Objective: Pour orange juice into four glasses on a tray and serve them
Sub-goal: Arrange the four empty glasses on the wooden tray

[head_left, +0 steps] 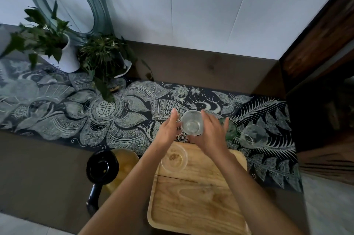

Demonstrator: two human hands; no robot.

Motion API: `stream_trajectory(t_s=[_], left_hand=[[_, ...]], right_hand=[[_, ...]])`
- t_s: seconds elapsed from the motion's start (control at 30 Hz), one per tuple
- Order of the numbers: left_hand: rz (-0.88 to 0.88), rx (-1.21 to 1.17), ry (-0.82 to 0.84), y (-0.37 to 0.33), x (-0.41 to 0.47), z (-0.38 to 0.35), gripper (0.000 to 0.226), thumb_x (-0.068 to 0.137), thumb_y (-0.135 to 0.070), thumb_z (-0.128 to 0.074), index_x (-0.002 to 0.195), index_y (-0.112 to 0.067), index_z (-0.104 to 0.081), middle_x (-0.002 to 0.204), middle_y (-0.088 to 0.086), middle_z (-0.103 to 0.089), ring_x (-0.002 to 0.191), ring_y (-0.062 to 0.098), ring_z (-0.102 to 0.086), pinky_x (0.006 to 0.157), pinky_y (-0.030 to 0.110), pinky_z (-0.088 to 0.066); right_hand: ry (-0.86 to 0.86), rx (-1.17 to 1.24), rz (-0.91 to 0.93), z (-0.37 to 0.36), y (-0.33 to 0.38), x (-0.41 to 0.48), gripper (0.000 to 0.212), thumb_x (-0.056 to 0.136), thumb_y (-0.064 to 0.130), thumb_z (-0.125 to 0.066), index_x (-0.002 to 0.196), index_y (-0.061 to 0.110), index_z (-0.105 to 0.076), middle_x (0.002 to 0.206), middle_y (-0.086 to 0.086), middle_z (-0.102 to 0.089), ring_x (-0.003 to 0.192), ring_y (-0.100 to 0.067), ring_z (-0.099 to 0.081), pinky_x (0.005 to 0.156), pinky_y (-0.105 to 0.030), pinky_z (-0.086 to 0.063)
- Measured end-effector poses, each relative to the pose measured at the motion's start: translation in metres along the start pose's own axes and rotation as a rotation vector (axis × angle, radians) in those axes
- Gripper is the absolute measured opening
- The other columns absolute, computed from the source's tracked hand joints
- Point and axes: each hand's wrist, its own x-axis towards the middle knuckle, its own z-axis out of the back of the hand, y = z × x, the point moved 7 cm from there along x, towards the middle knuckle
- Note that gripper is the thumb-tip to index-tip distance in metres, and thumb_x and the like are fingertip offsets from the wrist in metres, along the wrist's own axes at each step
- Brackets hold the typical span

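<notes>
I'm cupping a clear empty drinking glass (192,123) between both hands: right hand (211,135) wrapping it, left hand (168,131) open with fingers spread, near its other side; contact unclear. Glass is hovering just past the far edge of the pale wooden tray (199,192). One clear glass (174,159) is already sitting on the tray, two more (252,136) are waiting on the patterned cloth to the right. Jug of orange juice with black lid (113,169) is standing left of the tray. No pouring yet; placing, pouring, serving all remaining.
</notes>
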Motion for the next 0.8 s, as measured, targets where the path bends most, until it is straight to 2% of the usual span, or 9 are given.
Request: stream_trajectory(t_s=[0.07,0.17,0.27,0.37,0.47,0.57,0.67,0.8], left_hand=[[-0.067,-0.067,-0.017,-0.009,-0.018,0.006,0.087,0.09,-0.079,-0.023,0.152,-0.021,-0.042,0.141,0.005,-0.061,0.12,0.018,-0.064,0.111,0.048,-0.044],[-0.151,-0.163,-0.032,-0.011,-0.051,0.017,0.081,0.088,-0.078,-0.028,0.148,-0.027,-0.049,0.132,-0.002,-0.068,0.114,0.012,-0.068,0.107,0.043,-0.048],[-0.18,-0.222,-0.048,-0.002,-0.088,0.028,0.07,0.093,-0.068,-0.027,0.145,-0.028,-0.052,0.124,-0.005,-0.073,0.111,0.011,-0.07,0.101,0.037,-0.051],[-0.154,-0.248,-0.068,0.017,-0.122,0.036,0.062,0.094,-0.062,-0.029,0.137,-0.029,-0.058,0.119,-0.004,-0.075,0.108,0.013,-0.072,0.098,0.035,-0.051],[-0.116,-0.269,-0.098,0.042,-0.153,0.042,0.055,0.094,-0.058,-0.031,0.13,-0.03,-0.062,0.115,-0.003,-0.077,0.107,0.014,-0.072,0.093,0.033,-0.051],[-0.047,-0.261,-0.11,0.073,-0.172,0.045,0.05,0.095,-0.053,-0.032,0.126,-0.028,-0.063,0.111,-0.003,-0.078,0.107,0.014,-0.072,0.089,0.03,-0.052],[0.042,-0.23,-0.128,0.109,-0.179,0.049,0.052,0.094,-0.055,-0.035,0.126,-0.026,-0.064,0.112,-0.002,-0.078,0.107,0.016,-0.072,0.094,0.034,-0.053],[0.15,-0.167,-0.106,0.146,-0.179,0.048,0.056,0.093,-0.066,-0.039,0.129,-0.032,-0.065,0.116,-0.008,-0.076,0.108,0.016,-0.071,0.104,0.045,-0.05]], right_hand=[[-0.07,0.138,0.025,0.01,0.001,-0.013,0.106,0.07,0.054,-0.086,0.154,0.012,-0.036,0.151,-0.002,-0.048,0.141,-0.021,-0.042,0.123,-0.059,-0.009],[-0.142,0.301,0.087,0.029,0.008,-0.041,0.104,0.074,0.056,-0.081,0.154,0.009,-0.034,0.148,-0.004,-0.049,0.137,-0.023,-0.043,0.112,-0.059,-0.036],[-0.168,0.393,0.158,0.047,0.024,-0.077,0.105,0.076,0.059,-0.078,0.156,0.01,-0.031,0.146,-0.005,-0.05,0.133,-0.024,-0.047,0.105,-0.052,-0.046],[-0.161,0.433,0.22,0.052,0.04,-0.113,0.099,0.08,0.058,-0.076,0.156,0.01,-0.033,0.144,-0.002,-0.05,0.133,-0.017,-0.048,0.105,-0.043,-0.048],[-0.101,0.474,0.224,0.041,0.046,-0.145,0.102,0.077,0.052,-0.082,0.157,0.016,-0.03,0.146,0.001,-0.049,0.136,-0.016,-0.047,0.107,-0.042,-0.047],[-0.046,0.464,0.203,0.021,0.047,-0.171,0.102,0.072,0.053,-0.081,0.157,0.023,-0.031,0.142,0.004,-0.051,0.131,-0.015,-0.05,0.103,-0.041,-0.049],[0.049,0.431,0.167,-0.008,0.045,-0.19,0.103,0.07,0.059,-0.079,0.155,0.029,-0.031,0.137,0.005,-0.052,0.126,-0.014,-0.051,0.102,-0.038,-0.047],[0.154,0.392,0.118,-0.039,0.04,-0.203,0.104,0.065,0.062,-0.074,0.154,0.024,-0.036,0.133,0.005,-0.054,0.121,-0.015,-0.053,0.099,-0.037,-0.048]])
